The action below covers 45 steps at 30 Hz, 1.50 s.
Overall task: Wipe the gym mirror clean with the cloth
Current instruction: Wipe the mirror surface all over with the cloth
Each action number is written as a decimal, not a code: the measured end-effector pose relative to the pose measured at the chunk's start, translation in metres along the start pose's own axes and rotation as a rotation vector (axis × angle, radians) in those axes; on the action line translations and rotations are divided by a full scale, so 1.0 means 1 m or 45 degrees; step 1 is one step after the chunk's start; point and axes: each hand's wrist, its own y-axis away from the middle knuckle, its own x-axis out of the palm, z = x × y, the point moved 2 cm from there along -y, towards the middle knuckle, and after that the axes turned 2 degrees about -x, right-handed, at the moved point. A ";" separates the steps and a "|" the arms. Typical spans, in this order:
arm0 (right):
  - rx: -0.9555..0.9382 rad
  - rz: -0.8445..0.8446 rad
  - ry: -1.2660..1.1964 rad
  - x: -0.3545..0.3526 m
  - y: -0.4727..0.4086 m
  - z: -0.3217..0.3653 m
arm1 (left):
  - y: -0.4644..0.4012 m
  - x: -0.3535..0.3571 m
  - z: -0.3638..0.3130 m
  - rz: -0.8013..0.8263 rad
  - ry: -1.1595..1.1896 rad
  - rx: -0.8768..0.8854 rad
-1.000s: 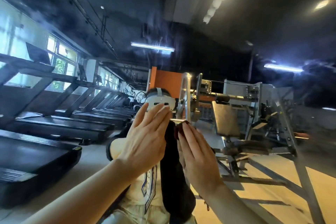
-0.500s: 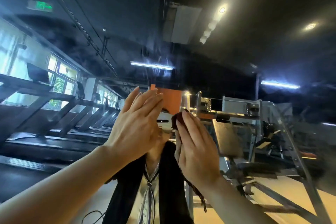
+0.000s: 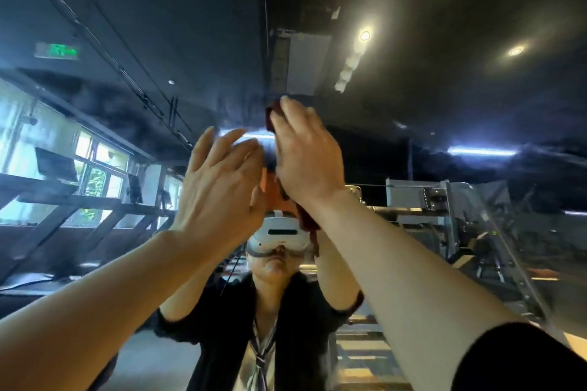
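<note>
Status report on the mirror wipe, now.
Right hand flat, pressing dark red cloth on mirror. Left hand open beside it. Nothing in the way.

Both bare forearms reach up and forward, wrists close together. The right hand [image 3: 306, 155] is the higher one, palm turned away, fingers straight and pressed flat, a dark red cloth [image 3: 270, 117] showing past the fingertips and below the wrist. The left hand [image 3: 219, 187] is just beside it, slightly lower, fingers spread and relaxed, its grip holding nothing.
</note>
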 end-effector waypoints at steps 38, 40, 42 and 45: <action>0.142 0.298 0.078 -0.081 0.095 -0.127 | -0.017 0.039 -0.125 0.034 0.077 0.206; 0.095 0.255 0.128 -0.082 0.087 -0.135 | -0.015 0.042 -0.125 0.037 0.078 0.208; 0.213 0.245 0.158 -0.080 0.061 -0.137 | -0.015 0.042 -0.126 0.045 0.088 0.204; 0.346 0.168 0.125 -0.070 0.038 -0.133 | -0.010 0.039 -0.124 0.064 0.105 0.204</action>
